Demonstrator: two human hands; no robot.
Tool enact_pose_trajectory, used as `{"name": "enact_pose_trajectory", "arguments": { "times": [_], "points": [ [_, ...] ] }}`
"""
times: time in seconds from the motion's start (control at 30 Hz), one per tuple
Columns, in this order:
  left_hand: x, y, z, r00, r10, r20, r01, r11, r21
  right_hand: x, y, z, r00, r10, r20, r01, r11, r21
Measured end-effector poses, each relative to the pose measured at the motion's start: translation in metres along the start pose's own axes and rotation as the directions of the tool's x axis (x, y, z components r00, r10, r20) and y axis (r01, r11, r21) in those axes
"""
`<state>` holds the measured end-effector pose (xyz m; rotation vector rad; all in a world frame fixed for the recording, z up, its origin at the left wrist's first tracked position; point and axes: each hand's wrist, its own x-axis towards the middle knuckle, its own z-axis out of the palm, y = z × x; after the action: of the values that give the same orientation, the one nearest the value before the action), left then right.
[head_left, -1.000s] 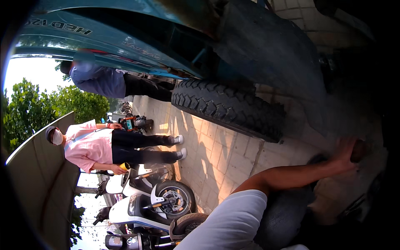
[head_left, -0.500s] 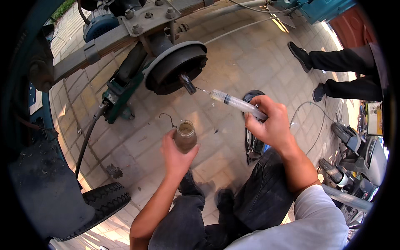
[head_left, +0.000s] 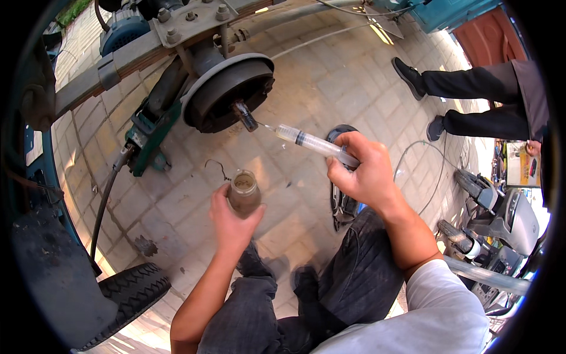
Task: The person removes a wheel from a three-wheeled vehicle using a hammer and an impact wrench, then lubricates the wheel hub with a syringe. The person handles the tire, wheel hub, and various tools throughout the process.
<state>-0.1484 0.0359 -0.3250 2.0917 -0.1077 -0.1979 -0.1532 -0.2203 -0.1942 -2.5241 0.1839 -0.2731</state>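
Observation:
My left hand (head_left: 231, 213) is wrapped round a small glass jar (head_left: 244, 187) with a brownish, cloudy inside and an uncovered mouth. In my right hand (head_left: 364, 168) I grip a clear plastic syringe (head_left: 306, 141) by its plunger end. Its thin needle points left, toward the axle stub (head_left: 244, 115) that sticks out of a dark brake drum backplate (head_left: 221, 94). Tip and stub appear very close; whether they touch I cannot tell. A bent wire (head_left: 218, 167) shows just behind the jar.
A green jack (head_left: 147, 133) with a black hose stands under the axle beam (head_left: 112, 71). At lower left lies a tyre (head_left: 134, 289). Another person's legs (head_left: 471, 88) are at the right, near parked scooters (head_left: 501, 224). A dark tool (head_left: 342, 206) lies beyond my right knee.
The whole scene has shifted left in the picture as the view turned. Both hands keep their hold, and the syringe stays pointed at the axle stub.

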Motion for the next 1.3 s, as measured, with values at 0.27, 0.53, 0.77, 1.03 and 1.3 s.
{"name": "enact_pose_trajectory", "arguments": {
  "times": [0.27, 0.53, 0.77, 1.03, 1.3],
  "points": [
    [0.002, 0.002, -0.002, 1.0, 0.008, 0.018, -0.008, 1.0, 0.002, 0.017, -0.007, 0.007, 0.996, -0.069, -0.063, 0.069, 0.998, -0.006],
    [-0.001, -0.001, -0.005, 0.999, -0.036, 0.036, 0.036, 0.999, -0.009, 0.018, -0.009, 0.01, 0.997, 0.07, -0.04, -0.069, 0.997, 0.035],
    [-0.001, -0.001, -0.007, 0.998, -0.041, 0.052, 0.042, 0.999, -0.009, 0.016, -0.01, 0.01, 0.994, 0.086, -0.061, -0.083, 0.995, 0.053],
    [-0.003, -0.003, -0.007, 0.999, -0.008, 0.033, 0.008, 1.0, 0.015, 0.021, -0.019, 0.007, 0.999, 0.002, -0.038, -0.002, 1.0, 0.005],
    [-0.005, -0.004, -0.005, 1.0, -0.011, 0.017, 0.011, 1.0, 0.004, 0.032, -0.02, 0.011, 0.993, -0.111, -0.029, 0.108, 0.989, -0.098]
  ]
}}
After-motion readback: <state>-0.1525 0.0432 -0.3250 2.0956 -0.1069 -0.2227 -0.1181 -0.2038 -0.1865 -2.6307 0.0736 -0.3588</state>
